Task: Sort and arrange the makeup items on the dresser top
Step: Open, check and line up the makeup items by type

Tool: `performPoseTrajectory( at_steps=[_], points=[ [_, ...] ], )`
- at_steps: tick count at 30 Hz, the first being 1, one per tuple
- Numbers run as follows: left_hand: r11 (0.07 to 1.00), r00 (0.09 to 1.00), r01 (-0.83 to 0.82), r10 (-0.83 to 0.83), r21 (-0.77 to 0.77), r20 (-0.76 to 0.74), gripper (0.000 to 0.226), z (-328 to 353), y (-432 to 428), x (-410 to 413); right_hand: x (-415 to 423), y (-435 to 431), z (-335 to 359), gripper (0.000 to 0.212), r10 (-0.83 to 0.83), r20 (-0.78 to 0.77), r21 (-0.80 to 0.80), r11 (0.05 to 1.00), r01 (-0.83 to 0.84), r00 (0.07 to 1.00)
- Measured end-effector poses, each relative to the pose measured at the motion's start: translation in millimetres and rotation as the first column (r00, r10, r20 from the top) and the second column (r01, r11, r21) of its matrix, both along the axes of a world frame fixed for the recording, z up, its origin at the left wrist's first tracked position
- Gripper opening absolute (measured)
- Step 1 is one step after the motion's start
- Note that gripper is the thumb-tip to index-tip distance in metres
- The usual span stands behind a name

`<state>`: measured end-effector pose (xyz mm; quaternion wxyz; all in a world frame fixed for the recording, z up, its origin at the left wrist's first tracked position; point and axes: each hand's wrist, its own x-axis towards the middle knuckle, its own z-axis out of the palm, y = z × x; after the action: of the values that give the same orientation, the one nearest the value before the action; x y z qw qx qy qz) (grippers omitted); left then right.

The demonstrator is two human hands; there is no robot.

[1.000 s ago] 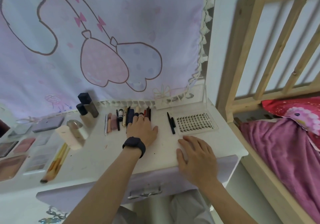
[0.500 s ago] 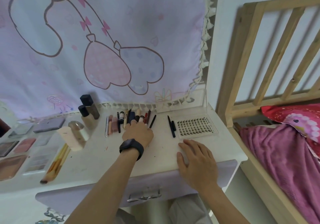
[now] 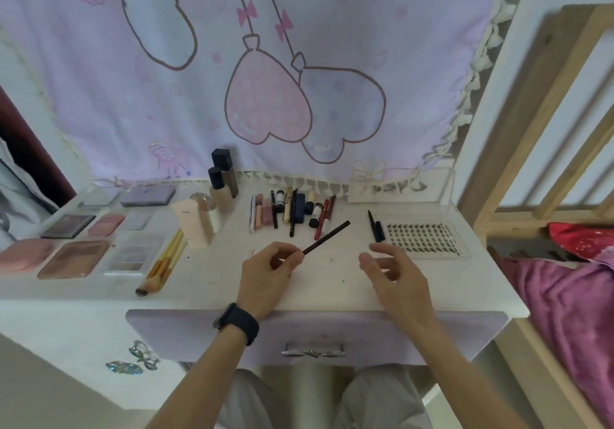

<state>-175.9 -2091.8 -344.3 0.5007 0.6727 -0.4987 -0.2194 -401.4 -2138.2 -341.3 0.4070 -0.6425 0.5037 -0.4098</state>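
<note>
Dark slim eyeliner pencil [image 3: 327, 236] is pinched at its near end by the left hand [image 3: 265, 276], evidently lifted for re-sorting into the pencil row [image 3: 292, 211]. Right hand [image 3: 392, 271] hovers loosely curled, holding nothing.

Soft, even daylight fills the room, with no hard glare anywhere. The white dresser top [image 3: 206, 279] is bright and a little washed out. The shadows under the left hand [image 3: 265, 276] and right hand [image 3: 392, 272] are faint and soft-edged. The whole frame looks slightly soft, though the thin dark pencil [image 3: 327, 236] reads fairly crisp. The wooden bed frame [image 3: 545, 103] at the right edge is smeared by blur. The wide lens bows the curtain [image 3: 299, 46] and stretches the corners; the lower left is dimmer.
</note>
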Motion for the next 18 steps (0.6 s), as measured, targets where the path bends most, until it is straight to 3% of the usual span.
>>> performPoseTrajectory(
  at_steps=[2,4,11,18],
  points=[
    [1.0,1.0,0.029,-0.029,-0.001,0.006,0.011,0.4,1.9,0.3,15.5,-8.8,9.7,0.038,0.061,0.085,0.127,0.989,-0.071,0.994],
    [0.999,0.999,0.052,-0.052,0.013,0.011,0.01,0.2,4.3,-0.6,25.6,-16.2,13.7,0.031,0.083,0.149,0.158,0.982,-0.107,0.985],
    [0.998,0.999,0.04,-0.04,-0.04,0.0,0.005,-0.2,4.8,1.9,28.5,-19.2,3.5,0.014,0.028,0.298,0.147,0.986,-0.075,0.954],
    [0.995,0.995,0.096,-0.097,-0.019,-0.036,0.01,-1.3,4.6,3.8,23.1,-18.1,-3.3,0.009,0.039,0.296,0.086,0.994,-0.068,0.954]
  ],
)
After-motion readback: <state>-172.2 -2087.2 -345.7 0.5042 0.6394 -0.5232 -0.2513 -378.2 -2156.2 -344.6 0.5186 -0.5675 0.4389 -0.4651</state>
